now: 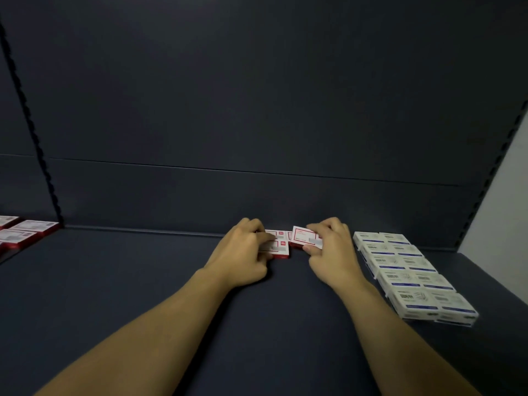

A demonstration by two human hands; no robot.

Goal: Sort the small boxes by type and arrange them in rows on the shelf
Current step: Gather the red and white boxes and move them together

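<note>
Far left edge of the frame, beside the slotted upright: a few red-and-white boxes (27, 232) lying flat, outside the working bay.

Centre of the frame, at the back of the dark shelf (143, 281): left hand (243, 250) laid over the placed red boxes (275, 246), fingers (264, 238) curled down onto their tops, thumb at the near edge; pressing or gripping, hard to say which, but clearly steadying them against the back wall. Two label faces visible there, one behind the other, long axes running left to right across the frame.

Just right of that: right hand (333, 250) pinching a single red box (307, 240) between thumb underneath and fingers over the top, lifted at a slight tilt, its left end almost touching the placed pair. Long axis also left to right, label face up and angled toward the camera. Probably next: lowering this box flat and sliding it leftward until flush with its neighbours — a short move, right hand the one already on it.

Right of the frame: white-and-blue boxes (411, 272) in a double row running from the back wall toward the lower right, well apart from either hand, already sorted by the look of it.
</note>
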